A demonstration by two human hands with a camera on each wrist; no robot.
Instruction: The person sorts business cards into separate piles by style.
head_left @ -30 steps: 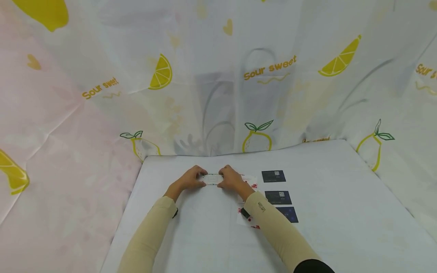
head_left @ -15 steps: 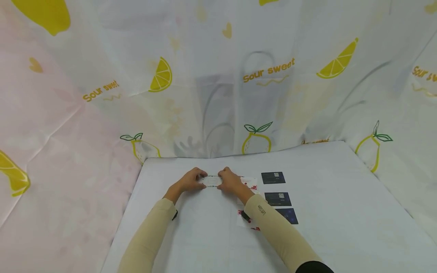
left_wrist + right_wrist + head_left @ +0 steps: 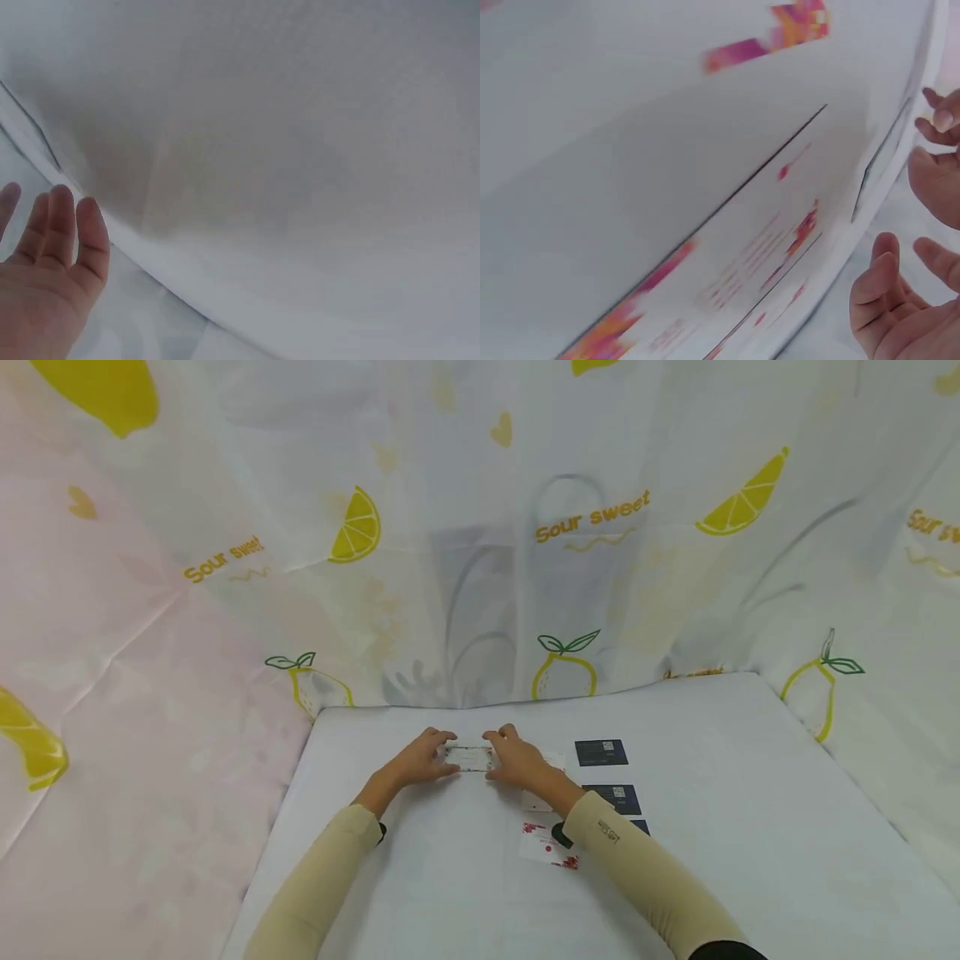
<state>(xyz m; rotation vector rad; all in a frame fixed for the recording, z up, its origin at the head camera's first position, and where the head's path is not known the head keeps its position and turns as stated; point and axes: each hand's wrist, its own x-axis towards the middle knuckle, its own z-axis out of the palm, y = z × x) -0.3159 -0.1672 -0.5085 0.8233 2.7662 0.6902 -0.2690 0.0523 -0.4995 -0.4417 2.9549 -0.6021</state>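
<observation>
A white card with a patterned border lies on the white table toward its back, between my two hands. At its left end is my left hand, thumb and fingers spread beside the card's edge. My right hand stands just off the right end, its thumb and fingers parted. The left wrist view has the left hand with fingers extended and nothing in them. In the right wrist view the right hand has loosely bent fingers, and the card lies flat on the table.
Right of my hands, white cards with red print form a column, the nearest card fully visible and others partly under my right forearm. Beyond them are a dark card, a second dark card and a blue one mostly covered by the sleeve.
Both hands held the white card's ends earlier; now the fingers have let go. My right hand and forearm have shifted right, uncovering more of the nearest red-printed card and covering the blue card.
</observation>
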